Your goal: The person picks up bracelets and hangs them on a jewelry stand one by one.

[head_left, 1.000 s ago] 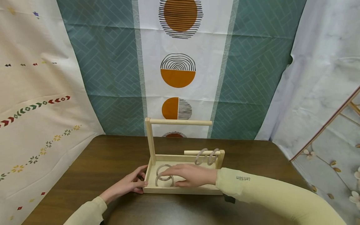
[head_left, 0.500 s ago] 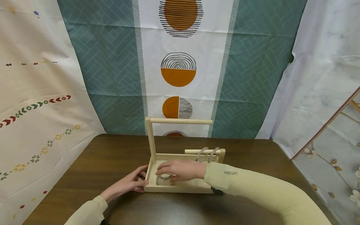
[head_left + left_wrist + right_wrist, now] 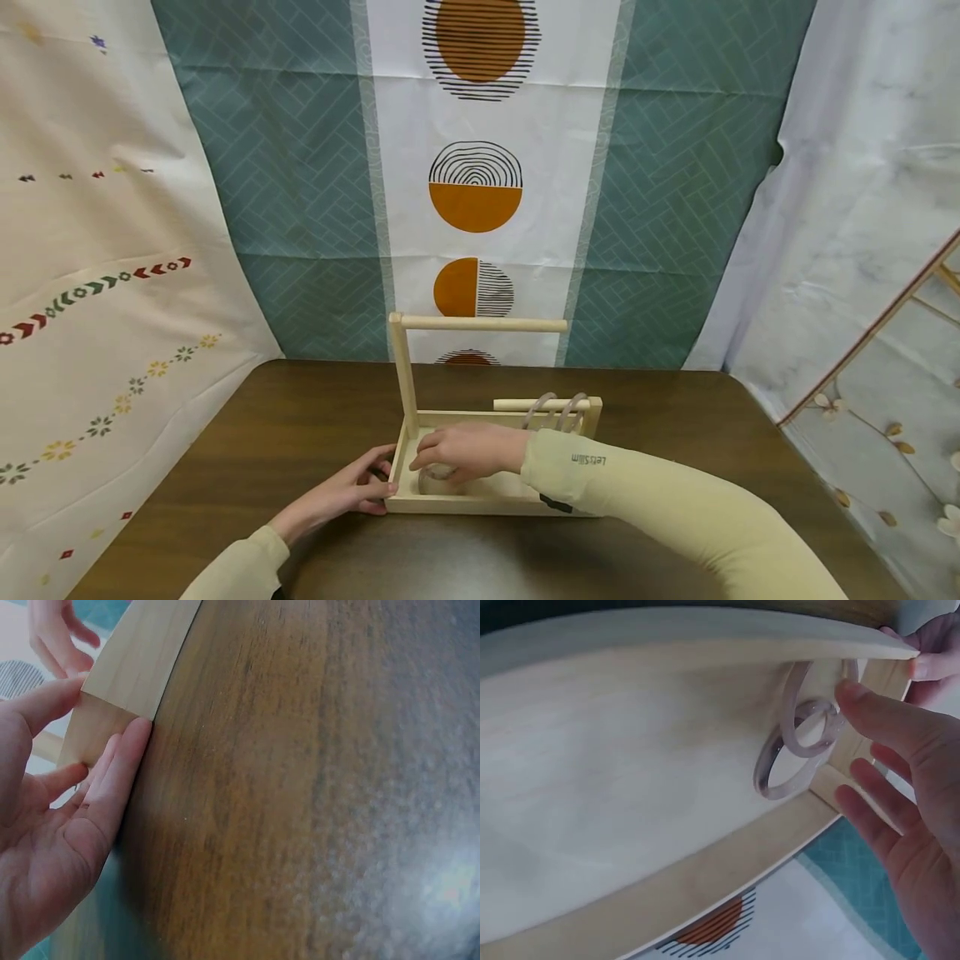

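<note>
"Beneath the right hand (image 3: 476,450), what have we got, and how far along?"

"Roughly half done, I'd guess. Two hung rings (image 3: 568,410) are on the low bar (image 3: 512,405), beyond the right wrist. Two more aren't on a bar, so those look like what's left."

"Where are they?"

"Both in the wooden tray (image 3: 487,506), at the end between the hands. The upper ring (image 3: 788,712) laps over the lower ring (image 3: 763,771). Can't say how each one leans."

"Hand states?"

"The left hand (image 3: 345,493) grips the tray's near corner, thumb on the rim, fingers against the outside. Right one: fingers loose and apart, thumb tip right by the upper ring; can't tell if it touches. No pinch that I can see."

"Containers?"

"Just the tray, on the surface (image 3: 337,550). Low walls, those two rings inside; near wall on the wearer's side of the right hand, far wall beyond it. Tall post (image 3: 402,375) past the left hand carries the high bar (image 3: 483,324); short post (image 3: 593,410) is right of the right hand."
</note>
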Motion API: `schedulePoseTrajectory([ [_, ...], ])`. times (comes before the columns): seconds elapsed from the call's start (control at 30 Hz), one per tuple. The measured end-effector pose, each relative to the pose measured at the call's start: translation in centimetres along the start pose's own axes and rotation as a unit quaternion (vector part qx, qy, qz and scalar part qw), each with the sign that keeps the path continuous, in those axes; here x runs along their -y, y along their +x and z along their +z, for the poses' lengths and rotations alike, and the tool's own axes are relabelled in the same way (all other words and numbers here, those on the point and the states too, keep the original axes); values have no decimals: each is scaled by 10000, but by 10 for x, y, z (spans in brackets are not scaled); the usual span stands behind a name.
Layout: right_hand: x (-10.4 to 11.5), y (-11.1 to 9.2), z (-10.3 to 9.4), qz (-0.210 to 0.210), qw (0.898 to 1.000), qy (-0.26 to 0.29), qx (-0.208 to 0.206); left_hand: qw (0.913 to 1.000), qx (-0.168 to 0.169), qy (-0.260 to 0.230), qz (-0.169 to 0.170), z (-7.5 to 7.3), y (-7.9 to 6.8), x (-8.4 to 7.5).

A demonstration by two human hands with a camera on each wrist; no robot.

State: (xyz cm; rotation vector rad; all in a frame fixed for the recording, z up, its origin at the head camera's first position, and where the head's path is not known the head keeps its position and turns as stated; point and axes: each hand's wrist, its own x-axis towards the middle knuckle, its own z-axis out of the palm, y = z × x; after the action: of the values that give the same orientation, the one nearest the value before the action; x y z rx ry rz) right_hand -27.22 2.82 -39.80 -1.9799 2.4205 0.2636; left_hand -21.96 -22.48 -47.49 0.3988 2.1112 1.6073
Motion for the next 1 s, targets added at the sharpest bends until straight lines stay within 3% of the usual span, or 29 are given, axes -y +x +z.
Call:
schedulePoseTrajectory([
  [0.23,-2,2,3,251,9990,215,316,10000,19,-58,39,1,0,0],
  [0.43,-4,9,8,199,9979,39,614,10000,18,-61,44,1,-2,1],
  [1.0,-9,13,16,138,9967,-88,795,10000,-53,-5,41,2,-2,0],
])
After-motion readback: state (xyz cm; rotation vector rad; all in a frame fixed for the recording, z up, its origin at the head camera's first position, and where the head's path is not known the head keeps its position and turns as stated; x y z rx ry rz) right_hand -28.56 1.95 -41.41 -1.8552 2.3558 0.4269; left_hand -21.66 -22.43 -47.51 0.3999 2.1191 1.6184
